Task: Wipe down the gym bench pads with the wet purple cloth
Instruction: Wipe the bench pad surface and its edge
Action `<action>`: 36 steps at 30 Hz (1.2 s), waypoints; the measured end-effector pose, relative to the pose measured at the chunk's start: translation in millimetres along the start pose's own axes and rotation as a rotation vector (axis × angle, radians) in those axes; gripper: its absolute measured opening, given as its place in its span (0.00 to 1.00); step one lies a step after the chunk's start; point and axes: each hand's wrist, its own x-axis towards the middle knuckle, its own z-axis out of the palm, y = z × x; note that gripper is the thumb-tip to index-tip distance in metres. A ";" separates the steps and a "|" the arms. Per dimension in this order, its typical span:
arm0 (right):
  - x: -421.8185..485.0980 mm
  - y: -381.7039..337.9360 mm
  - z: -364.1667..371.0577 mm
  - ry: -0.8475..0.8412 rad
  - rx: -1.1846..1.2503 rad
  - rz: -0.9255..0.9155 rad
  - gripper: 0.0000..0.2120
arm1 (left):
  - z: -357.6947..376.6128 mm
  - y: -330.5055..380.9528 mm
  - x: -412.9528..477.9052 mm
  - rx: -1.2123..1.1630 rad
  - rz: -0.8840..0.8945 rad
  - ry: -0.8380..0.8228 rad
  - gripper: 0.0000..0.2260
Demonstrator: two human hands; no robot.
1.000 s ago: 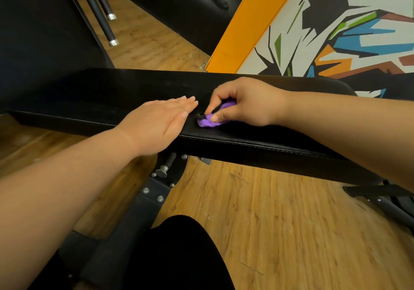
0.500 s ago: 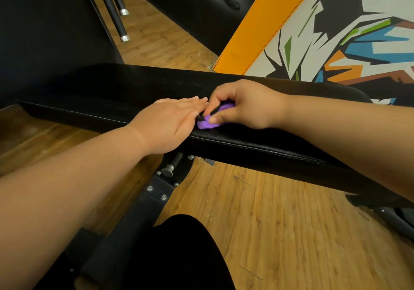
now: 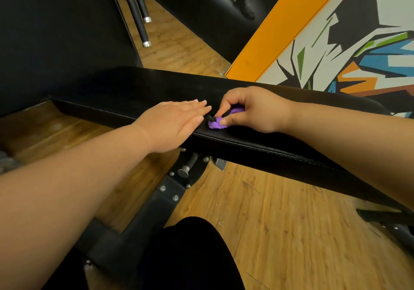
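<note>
Both hands rest on top of a long black padded vinyl bench pad [image 3: 112, 94] that runs across the view from left to right.

On the left, the left hand [image 3: 174, 121] lies flat on the pad, palm down, fingers straight and together, holding nothing. Its fingertips point right and stop just beside the right hand, with a narrow gap between them. Half a second ago the fingertips met the right hand.

To the right, the right hand [image 3: 253, 110] has its fingers curled down and its thumb tucked in, gripping a small bunched purple cloth [image 3: 216, 124] and pressing it onto the pad near the front edge. Only a little of the cloth shows below the fingers. A small dark bit sticks out at the cloth's left edge; what it is cannot be told. The cloth sits at about the same spot on the pad as a second ago, and the grip is unchanged.

Under the pad, a black metal bench frame [image 3: 165, 198] with silver bolts stands on a wood-plank floor [image 3: 291, 222]. A dark-clothed knee [image 3: 186, 256] fills the bottom centre. At upper left, two black tubes with silver end caps [image 3: 143, 32] hang above the floor. At upper right, an orange stripe [image 3: 280, 25] borders a multicoloured angular mural [image 3: 358, 54].
</note>
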 end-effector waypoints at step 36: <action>3.6 -4.7 9.1 -0.099 0.034 -0.135 0.05 | 2.0 -45.1 3.3 -0.024 0.033 0.038 0.20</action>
